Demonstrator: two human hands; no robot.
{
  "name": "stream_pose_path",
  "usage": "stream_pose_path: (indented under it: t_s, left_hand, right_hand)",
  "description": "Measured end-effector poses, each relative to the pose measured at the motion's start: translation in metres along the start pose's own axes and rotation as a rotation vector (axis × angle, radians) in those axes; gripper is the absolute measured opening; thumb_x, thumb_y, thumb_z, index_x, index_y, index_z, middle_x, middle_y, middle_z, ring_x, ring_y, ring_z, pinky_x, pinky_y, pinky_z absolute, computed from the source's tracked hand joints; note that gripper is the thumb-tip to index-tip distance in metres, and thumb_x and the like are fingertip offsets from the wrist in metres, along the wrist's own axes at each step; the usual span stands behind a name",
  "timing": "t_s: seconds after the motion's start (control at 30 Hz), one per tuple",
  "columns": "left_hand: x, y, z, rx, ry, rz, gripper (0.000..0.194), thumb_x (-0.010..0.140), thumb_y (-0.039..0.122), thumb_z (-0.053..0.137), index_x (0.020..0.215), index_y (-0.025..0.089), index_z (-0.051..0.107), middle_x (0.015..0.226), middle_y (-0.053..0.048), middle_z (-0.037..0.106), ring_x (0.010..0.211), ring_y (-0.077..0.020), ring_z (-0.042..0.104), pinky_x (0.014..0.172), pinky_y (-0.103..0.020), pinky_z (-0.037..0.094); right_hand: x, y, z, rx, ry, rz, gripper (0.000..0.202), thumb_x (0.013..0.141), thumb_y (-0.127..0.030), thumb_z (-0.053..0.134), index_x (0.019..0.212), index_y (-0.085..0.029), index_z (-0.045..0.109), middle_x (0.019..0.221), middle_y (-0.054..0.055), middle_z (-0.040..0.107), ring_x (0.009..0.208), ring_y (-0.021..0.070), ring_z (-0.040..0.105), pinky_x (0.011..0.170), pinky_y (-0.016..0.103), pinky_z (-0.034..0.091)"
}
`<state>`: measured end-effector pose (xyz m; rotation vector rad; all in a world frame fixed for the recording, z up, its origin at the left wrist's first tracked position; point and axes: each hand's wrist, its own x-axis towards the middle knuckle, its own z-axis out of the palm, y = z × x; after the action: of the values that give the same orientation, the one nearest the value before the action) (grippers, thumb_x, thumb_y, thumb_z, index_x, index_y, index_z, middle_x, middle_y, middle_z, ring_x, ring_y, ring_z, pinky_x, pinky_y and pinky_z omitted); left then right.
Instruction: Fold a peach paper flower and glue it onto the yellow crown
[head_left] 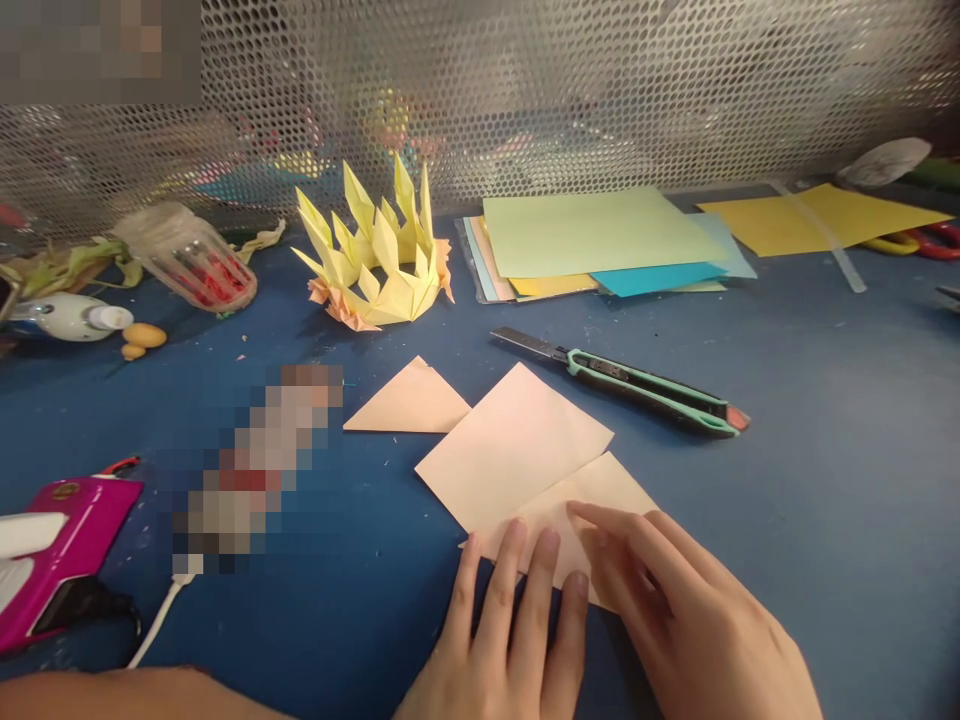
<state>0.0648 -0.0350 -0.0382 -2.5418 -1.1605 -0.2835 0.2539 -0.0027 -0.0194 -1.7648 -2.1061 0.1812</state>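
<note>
A pale peach sheet of paper point(621, 486) lies under both of my hands on the blue table. My left hand point(499, 640) rests with its fingers spread, their tips on the sheet's near-left part. My right hand point(701, 610) lies on the right side of the same sheet, index finger stretched out across it; its other fingers are partly hidden. Just beyond is a pale peach square of paper point(517, 445), touching that sheet. A folded peach triangle point(411, 402) sits to its left, its corner meeting the square. Behind lies a utility knife point(645, 390) with its blade out.
A yellow paper crown point(405, 290) stands at the back, beside a stack of coloured paper point(592, 235). Yellow paper point(795, 222) lies at the back right. On the left are a plastic jar point(187, 255), a white bottle point(71, 317), a magenta tool point(82, 540) and a white cable point(159, 620).
</note>
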Motion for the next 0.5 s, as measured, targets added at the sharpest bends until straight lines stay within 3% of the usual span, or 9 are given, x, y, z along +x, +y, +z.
stream_pose_path:
  t_s: [0.23, 0.33, 0.5]
  left_hand:
    - [-0.001, 0.003, 0.003, -0.007, 0.025, -0.016, 0.05, 0.104, 0.038, 0.052, 0.151, 0.021, 0.052, 0.149, -0.01, 0.062, 0.143, -0.0393, 0.048, 0.114, -0.056, 0.043]
    - [-0.001, 0.003, 0.004, -0.022, 0.037, -0.028, 0.055, 0.103, 0.039, 0.053, 0.155, 0.023, 0.047, 0.148, -0.011, 0.062, 0.145, -0.0395, 0.047, 0.115, -0.056, 0.041]
    - [0.0, 0.004, 0.004, -0.014, 0.054, -0.02, 0.05, 0.103, 0.04, 0.054, 0.15, 0.024, 0.053, 0.147, -0.011, 0.063, 0.143, -0.0397, 0.049, 0.115, -0.056, 0.041]
  right_hand:
    - [0.0, 0.009, -0.002, -0.075, 0.02, -0.083, 0.033, 0.105, -0.044, 0.042, 0.124, -0.032, 0.067, 0.094, 0.004, 0.065, 0.065, 0.0123, 0.07, 0.043, 0.016, 0.05]
    - [-0.004, 0.012, -0.004, -0.041, -0.013, -0.119, 0.035, 0.105, -0.042, 0.043, 0.131, -0.032, 0.065, 0.097, 0.006, 0.064, 0.071, 0.0132, 0.071, 0.05, 0.016, 0.055]
    - [-0.008, 0.017, -0.006, -0.042, -0.001, -0.237, 0.041, 0.105, -0.028, 0.04, 0.143, -0.031, 0.057, 0.106, 0.009, 0.061, 0.083, 0.0156, 0.07, 0.064, 0.02, 0.06]
